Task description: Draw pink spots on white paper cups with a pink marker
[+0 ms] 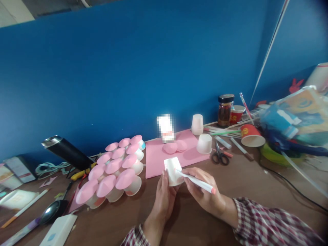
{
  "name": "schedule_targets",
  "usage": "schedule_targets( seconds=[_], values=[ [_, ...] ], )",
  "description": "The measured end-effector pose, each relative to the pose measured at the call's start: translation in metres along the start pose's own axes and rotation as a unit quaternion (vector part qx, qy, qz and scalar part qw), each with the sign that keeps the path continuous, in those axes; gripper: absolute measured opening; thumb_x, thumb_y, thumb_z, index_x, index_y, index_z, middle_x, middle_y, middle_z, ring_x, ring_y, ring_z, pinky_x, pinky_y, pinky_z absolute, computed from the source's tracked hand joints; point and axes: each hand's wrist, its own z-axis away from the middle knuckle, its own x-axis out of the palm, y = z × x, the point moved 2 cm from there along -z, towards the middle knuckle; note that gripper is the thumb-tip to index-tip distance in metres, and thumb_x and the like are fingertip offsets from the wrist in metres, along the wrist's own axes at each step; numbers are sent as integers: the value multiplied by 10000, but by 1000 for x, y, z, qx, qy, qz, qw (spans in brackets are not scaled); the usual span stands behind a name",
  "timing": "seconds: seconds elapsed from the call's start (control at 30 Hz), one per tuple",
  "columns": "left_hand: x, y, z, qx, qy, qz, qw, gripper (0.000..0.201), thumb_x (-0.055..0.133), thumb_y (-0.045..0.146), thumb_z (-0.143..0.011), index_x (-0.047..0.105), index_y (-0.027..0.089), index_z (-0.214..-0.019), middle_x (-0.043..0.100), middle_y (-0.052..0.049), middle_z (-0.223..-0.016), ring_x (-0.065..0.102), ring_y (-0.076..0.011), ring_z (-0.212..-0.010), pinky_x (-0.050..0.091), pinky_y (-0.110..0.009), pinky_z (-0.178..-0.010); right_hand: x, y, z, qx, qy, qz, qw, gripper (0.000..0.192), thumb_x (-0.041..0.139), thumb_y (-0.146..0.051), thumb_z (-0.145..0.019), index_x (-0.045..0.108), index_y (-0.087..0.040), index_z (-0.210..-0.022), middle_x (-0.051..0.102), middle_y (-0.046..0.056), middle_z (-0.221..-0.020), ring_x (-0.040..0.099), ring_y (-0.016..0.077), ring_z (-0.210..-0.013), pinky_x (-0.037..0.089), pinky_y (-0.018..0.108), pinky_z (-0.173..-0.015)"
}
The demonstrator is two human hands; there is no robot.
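Note:
My left hand point(166, 195) is wrapped round a white paper cup point(174, 172), tilted with its narrow base upward. In my right hand point(205, 189) is a white marker point(198, 182) with a reddish end cap, its tip at the cup's side. Whether the tip touches the wall I cannot tell. Beyond the hands lies a sheet of pink paper point(153, 159) with pink paper discs point(171, 147) on it. Another white cup point(204, 143) stands upside down at the sheet's right edge, and a stack of white cups point(197, 124) stands behind it.
On the left, several upturned cups wear pink paper cones point(107, 188). A black bottle point(68, 152) leans behind them. To the right lie scissors point(220, 158), markers point(242, 148), a red paper cup point(252, 136) and a brown jar point(225, 111). A blue partition point(128, 68) stands behind the table.

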Motion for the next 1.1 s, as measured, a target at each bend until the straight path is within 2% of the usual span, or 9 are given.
schedule_targets(
  seconds=[0.2,0.47,0.6,0.87,1.1],
  values=[
    [0,0,0,5,-4,-11,1000,418,546,480,-889,685,135,-1079,703,-130,-1125,630,-263,-1063,454,-399,-970,1,4,2,5,20,7,1000,141,539,-139,-897,631,-190,-992,705,71,-840,685,185,-735,578,288,-696],
    [0,-1,-1,8,-9,-14,1000,404,535,463,-902,678,136,-1090,680,-130,-1180,621,-264,-1075,449,-412,-979,2,6,2,19,12,8,1000,131,539,-139,-900,627,-187,-985,696,68,-825,674,183,-719,566,289,-686],
    [-1,-2,-1,6,-8,-17,1000,385,545,465,-895,685,144,-1054,697,-124,-1133,627,-259,-1050,449,-414,-974,1,5,1,30,9,12,999,123,530,-159,-911,629,-191,-975,702,71,-832,682,187,-720,573,292,-691],
    [-1,-4,0,11,-11,-27,1000,323,552,436,-900,692,184,-1046,716,-78,-1107,639,-236,-1055,439,-375,-987,-1,5,-1,6,34,26,999,127,541,-153,-902,611,-201,-996,701,61,-836,686,183,-713,574,281,-670],
    [0,-6,0,22,-24,-30,999,327,531,409,-918,666,194,-1123,698,-78,-1161,621,-237,-1101,438,-359,-986,-2,8,-1,9,36,27,999,133,528,-146,-906,606,-193,-1003,698,55,-835,685,177,-712,568,279,-681]
  ],
)
